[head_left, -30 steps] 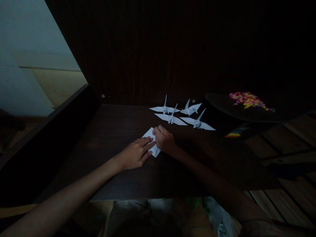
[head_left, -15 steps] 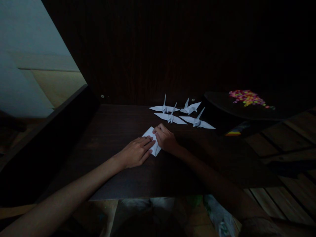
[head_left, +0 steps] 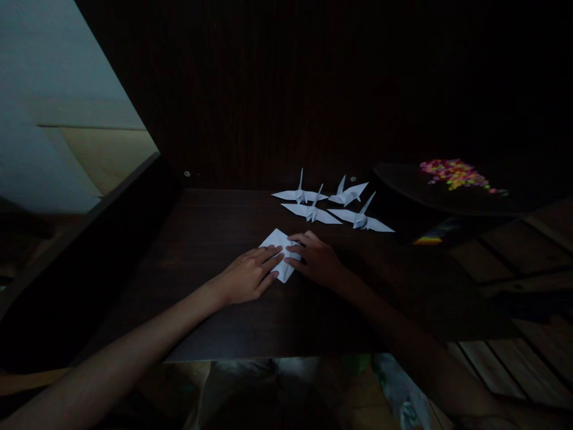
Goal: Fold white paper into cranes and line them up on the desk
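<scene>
Opening right fingers point(head_left: 295, 263) from an earlier bunch, resting them parted on folded white paper point(head_left: 276, 237) at three o'clock; laying left fingers point(head_left: 270, 263) nearly straight at eight o'clock, pinching nothing visibly; flattening it on the table point(head_left: 210, 230), facing four paper cranes point(head_left: 312, 214) at one o'clock.

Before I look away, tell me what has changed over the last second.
The right hand has shifted to the right, its curled fingers now spread over the right side of the white paper, so more of the sheet shows. The left hand stays on its left side; the paper cranes stay in place.
</scene>
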The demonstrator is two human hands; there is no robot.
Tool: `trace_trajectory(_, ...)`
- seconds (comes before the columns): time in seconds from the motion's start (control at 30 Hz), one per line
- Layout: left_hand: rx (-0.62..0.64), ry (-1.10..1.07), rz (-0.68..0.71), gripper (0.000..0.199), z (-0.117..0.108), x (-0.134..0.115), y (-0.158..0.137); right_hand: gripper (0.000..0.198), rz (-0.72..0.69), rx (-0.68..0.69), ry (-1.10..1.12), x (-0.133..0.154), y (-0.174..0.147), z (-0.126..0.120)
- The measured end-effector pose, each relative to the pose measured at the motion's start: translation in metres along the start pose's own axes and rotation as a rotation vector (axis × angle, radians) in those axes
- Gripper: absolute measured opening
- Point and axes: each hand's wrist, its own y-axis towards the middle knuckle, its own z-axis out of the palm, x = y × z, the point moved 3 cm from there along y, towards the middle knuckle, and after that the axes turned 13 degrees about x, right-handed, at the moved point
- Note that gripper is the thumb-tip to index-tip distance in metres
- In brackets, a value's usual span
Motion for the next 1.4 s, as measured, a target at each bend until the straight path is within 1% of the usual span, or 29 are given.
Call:
trace_trajectory(0.1,-0.002,-0.003,0.000,0.047,0.0006,-0.0001,-0.0004,0.026,0.012,0.019,-0.030,0.0015,-0.0013,-0.0011)
trace_trajectory(0.4,-0.002,-0.012,-0.005,0.046,0.0015,0.0004,-0.0005,0.031,-0.001,0.038,0.026,-0.0030,-0.0001,-0.0020)
trace_trajectory(0.57,-0.025,-0.024,0.002,0.046,0.0021,0.0008,0.0000,0.030,0.016,0.013,0.065,-0.0041,0.0017,-0.0022)
trace_trajectory(0.8,-0.007,-0.019,-0.008,0.045,0.0001,-0.0009,0.0000,0.032,-0.001,0.032,0.052,-0.0019,0.0016,-0.0031)
trace_trajectory(1.07,-0.025,-0.035,-0.010,0.045,0.0012,0.0000,-0.0004,0.035,-0.016,0.039,0.052,-0.0008,0.0000,-0.0026)
trace_trajectory(1.27,-0.022,-0.030,-0.033,0.043,0.0010,-0.0017,0.0018,0.044,-0.062,0.085,0.035,0.0010,-0.0012,-0.0022)
trace_trajectory(1.4,-0.027,-0.025,-0.049,0.043,0.0011,-0.0035,0.0033,0.044,-0.055,0.092,0.034,0.0024,-0.0016,-0.0025)
